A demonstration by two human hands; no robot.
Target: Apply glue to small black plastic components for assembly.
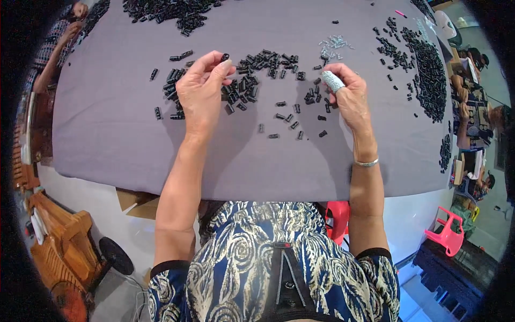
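Note:
Between the thumb and fingertips of my left hand is a small black cylindrical part, raised over the cloth with one end facing up. My right hand is closed in a pinch, its thumb covered by a pale grey wrap; whatever it may hold is hidden. Several like black cylinders lie loosely between and around both hands. Beyond the right hand is a scatter of tiny pale, shiny pieces.
A grey cloth covers the table. Larger heaps of small black parts lie at the far left and right. Another person's arm reaches in at the left edge. Around the table are a wooden chair and a pink plastic stool.

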